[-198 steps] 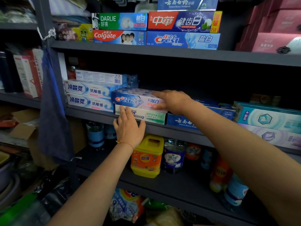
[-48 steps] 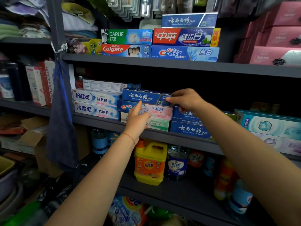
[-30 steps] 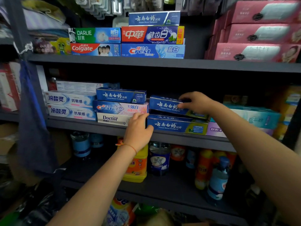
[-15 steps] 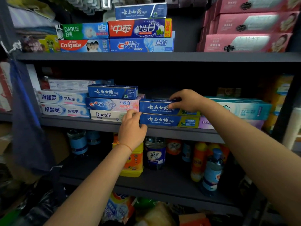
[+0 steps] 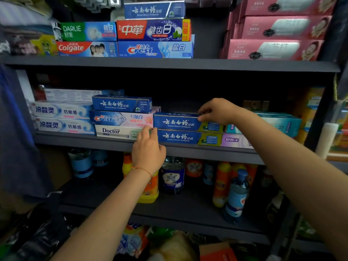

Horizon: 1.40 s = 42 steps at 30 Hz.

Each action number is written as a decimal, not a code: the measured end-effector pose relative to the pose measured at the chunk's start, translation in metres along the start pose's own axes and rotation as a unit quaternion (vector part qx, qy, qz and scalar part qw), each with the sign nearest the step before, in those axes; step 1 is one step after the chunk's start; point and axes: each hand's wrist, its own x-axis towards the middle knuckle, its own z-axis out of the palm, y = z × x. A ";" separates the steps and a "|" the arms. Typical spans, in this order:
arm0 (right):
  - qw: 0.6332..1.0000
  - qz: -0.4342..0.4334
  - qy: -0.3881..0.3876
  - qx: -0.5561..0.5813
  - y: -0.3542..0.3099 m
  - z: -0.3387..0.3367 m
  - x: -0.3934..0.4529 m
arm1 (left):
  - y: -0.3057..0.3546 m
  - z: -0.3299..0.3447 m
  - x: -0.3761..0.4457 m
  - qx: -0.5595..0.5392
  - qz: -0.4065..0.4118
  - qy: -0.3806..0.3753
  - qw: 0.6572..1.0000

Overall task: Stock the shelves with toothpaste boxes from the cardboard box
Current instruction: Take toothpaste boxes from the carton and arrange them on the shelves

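pinching the top blue box (image 5: pixel 178 123) at its right end, the right hand (image 5: pixel 216 111) lines it up, long side left-right; left hand (image 5: pixel 147 147) fingers straight, touching the lower blue box (image 5: pixel 180 138).

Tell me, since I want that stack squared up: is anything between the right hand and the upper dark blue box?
Nothing visible. The right hand already rests on the upper dark blue box, fingers curled over its top right edge.

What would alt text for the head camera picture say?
Two bare hands square up two stacked dark blue toothpaste boxes on a grey shelf: right hand on the upper, left hand at their left ends.
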 end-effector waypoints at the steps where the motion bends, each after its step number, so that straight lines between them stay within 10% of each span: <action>1: 1.000 0.001 0.004 0.003 0.000 0.001 0.000 | 0.000 0.000 0.000 0.003 -0.001 -0.001 1.000; 35: 0.999 0.000 0.047 -0.004 0.001 0.010 -0.010 | -0.002 -0.007 -0.005 -0.020 -0.011 -0.018 1.000; 42: 0.997 -0.015 0.067 -0.033 0.011 0.018 -0.008 | -0.014 -0.002 0.013 0.012 0.064 0.122 0.990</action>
